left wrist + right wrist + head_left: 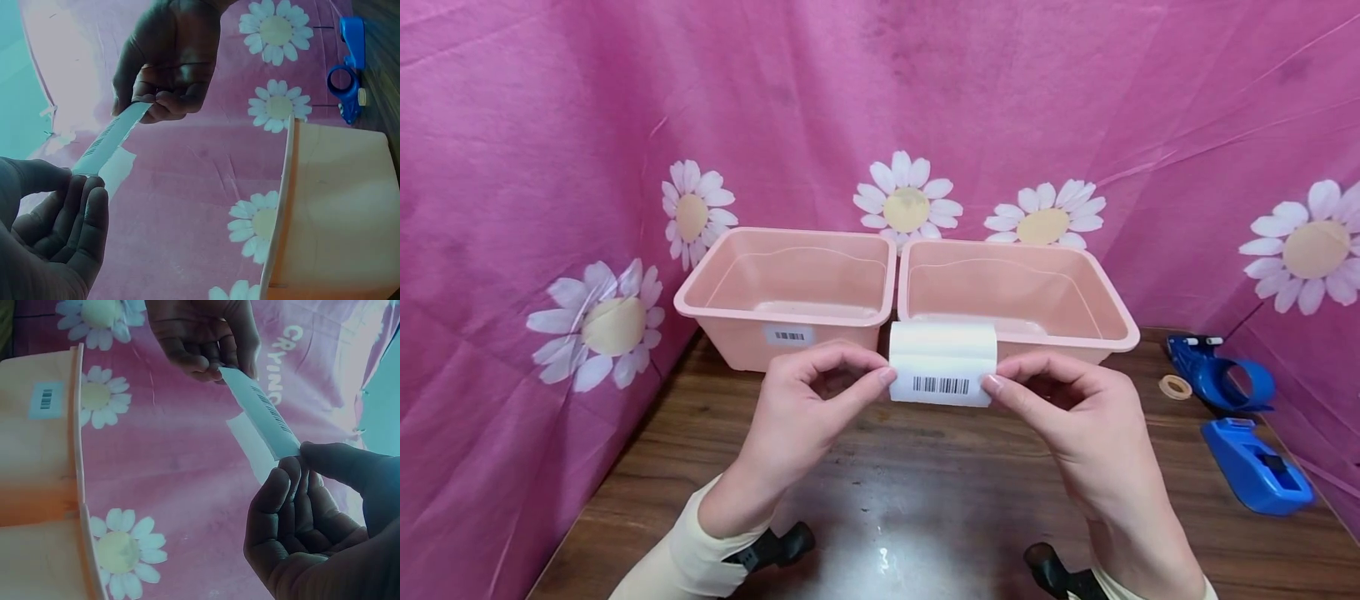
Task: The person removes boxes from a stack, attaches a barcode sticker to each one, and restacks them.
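Observation:
A white barcode label strip (943, 367) is stretched between the two hands, its printed bars facing the head camera. Thumb and fingers of my left hand (808, 421) pinch its left end. My right hand (1078, 417) pinches the opposite end the same way. Both wrist views show the strip bent, with a blank flap (253, 447) hanging behind the printed part. In the head view the strip overlaps the front rim of the right pink bin (1112, 343). Beside it stands the left pink bin (722, 337), which bears a barcode label (789, 335) on its front.
Two blue tape dispensers, one with a ring (1232, 383) and one wedge-shaped (1258, 471), are on the right of the wooden table (880, 492). A small tan tape roll (1176, 387) lies near them. Pink cloth (820, 100) with daisies hangs behind.

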A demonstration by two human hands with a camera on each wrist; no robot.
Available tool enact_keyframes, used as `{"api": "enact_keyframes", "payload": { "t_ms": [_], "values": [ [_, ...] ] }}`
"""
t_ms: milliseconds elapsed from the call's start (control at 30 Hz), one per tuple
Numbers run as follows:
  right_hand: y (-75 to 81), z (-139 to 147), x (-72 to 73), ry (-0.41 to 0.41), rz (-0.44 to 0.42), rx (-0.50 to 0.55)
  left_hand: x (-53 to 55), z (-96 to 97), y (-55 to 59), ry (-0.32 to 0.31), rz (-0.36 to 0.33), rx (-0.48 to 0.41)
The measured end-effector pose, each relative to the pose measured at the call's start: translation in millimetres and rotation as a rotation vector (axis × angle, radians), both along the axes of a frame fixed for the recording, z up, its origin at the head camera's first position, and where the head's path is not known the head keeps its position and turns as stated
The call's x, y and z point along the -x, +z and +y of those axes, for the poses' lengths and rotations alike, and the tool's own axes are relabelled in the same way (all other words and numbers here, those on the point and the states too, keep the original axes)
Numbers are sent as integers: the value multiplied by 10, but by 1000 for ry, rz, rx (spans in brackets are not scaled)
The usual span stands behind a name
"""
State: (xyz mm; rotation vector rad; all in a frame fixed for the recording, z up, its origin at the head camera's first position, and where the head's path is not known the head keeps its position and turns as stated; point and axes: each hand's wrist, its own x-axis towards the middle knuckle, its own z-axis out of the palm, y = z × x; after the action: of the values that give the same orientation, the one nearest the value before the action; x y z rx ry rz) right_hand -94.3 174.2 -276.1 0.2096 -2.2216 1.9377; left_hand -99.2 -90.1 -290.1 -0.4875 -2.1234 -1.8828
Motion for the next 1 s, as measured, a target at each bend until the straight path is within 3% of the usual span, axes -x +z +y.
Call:
{"api": "enact_keyframes", "payload": {
  "t_ms": [333, 500, 733, 1000],
  "values": [
    [-73, -3, 11, 4, -2, 78, -13, 12, -12, -4, 13, 9],
    [-80, 0, 5, 5, 6, 50, -19, 4, -17, -12, 11, 6],
    [-89, -3, 5, 46, -7, -87, 53, -103, -6, -70, -104, -1],
    [-121, -35, 20, 85, 12, -110, 105, -164, 14, -115, -176, -70]
  ]
}}
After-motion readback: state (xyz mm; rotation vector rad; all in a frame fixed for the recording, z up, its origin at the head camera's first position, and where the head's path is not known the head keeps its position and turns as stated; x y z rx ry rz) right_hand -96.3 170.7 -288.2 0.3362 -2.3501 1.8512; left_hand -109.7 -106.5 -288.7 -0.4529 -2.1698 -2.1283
